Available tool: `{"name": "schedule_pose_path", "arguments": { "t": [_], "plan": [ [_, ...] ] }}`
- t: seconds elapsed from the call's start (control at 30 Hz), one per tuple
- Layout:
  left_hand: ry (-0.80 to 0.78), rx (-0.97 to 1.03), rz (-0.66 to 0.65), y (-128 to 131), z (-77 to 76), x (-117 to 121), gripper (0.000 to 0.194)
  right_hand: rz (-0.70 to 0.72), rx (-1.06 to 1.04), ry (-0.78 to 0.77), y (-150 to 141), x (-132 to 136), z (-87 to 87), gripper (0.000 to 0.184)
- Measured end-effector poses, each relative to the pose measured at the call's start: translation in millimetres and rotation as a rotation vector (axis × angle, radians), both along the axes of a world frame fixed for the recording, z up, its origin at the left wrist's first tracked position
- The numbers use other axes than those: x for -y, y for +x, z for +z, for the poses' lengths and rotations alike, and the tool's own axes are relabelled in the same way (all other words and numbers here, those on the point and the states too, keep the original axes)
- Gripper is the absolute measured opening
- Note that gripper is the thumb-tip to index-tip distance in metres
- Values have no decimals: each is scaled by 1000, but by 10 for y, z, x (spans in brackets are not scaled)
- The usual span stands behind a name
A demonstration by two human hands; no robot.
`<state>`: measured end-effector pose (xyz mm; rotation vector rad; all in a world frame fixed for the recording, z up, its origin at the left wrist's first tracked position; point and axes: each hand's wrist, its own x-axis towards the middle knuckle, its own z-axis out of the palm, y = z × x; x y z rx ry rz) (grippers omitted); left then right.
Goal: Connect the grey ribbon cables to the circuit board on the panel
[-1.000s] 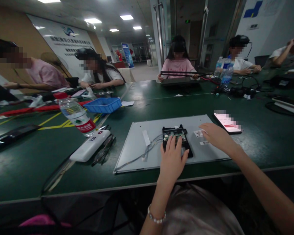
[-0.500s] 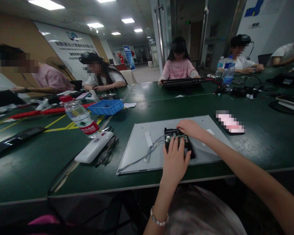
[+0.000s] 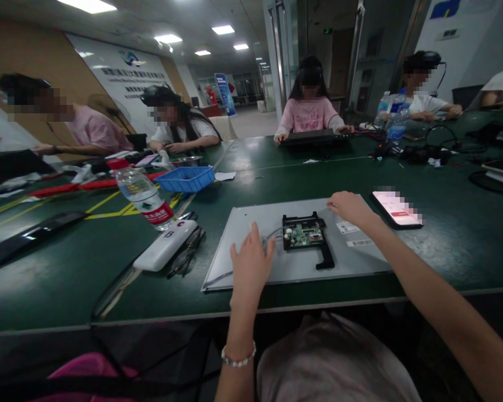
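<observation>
Grey panel (image 3: 293, 266) bears a circuit board (image 3: 304, 236); left hand (image 3: 250, 261) spread wide, right hand (image 3: 352, 208) bunched, grip unclear

On the green table (image 3: 255, 190), a red-capped bottle (image 3: 145, 196) is standing at left, with a white oblong case (image 3: 164, 247) and dark-framed glasses (image 3: 186, 254) lying just in front of it; a blue tray (image 3: 188, 186) is sitting beyond. At right, a phone (image 3: 396, 209) is lying with its screen glowing. Farther back, clear bottles (image 3: 396, 132) are standing, and a person in a pink top (image 3: 308, 114) is sitting behind a dark panel (image 3: 314, 138).
</observation>
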<state>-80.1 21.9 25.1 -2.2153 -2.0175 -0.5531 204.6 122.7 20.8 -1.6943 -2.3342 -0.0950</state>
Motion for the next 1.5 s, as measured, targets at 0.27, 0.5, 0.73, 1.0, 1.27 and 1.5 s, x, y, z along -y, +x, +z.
{"name": "schedule_pose_path", "arguments": {
  "t": [0.27,0.5,0.73,1.0,1.27,1.5],
  "plan": [
    [-208,-174,-142,-399,59,-164,56,-2,-103,-83,218,-69,-7,29],
    [-150,-183,-189,-452,75,-269,53,-42,-116,-110,341,-107,-19,34],
    [68,-110,-123,10,111,0,52,99,-134,-123,269,-102,-23,34],
    [77,-66,-341,734,-150,237,49,133,-59,-92,204,-115,-70,23],
    [91,-106,-365,720,-255,226,50,42,30,-43,130,-156,-114,22],
    [94,-114,-360,735,-266,238,50,118,10,-34,180,-142,-115,27]
  ]
}}
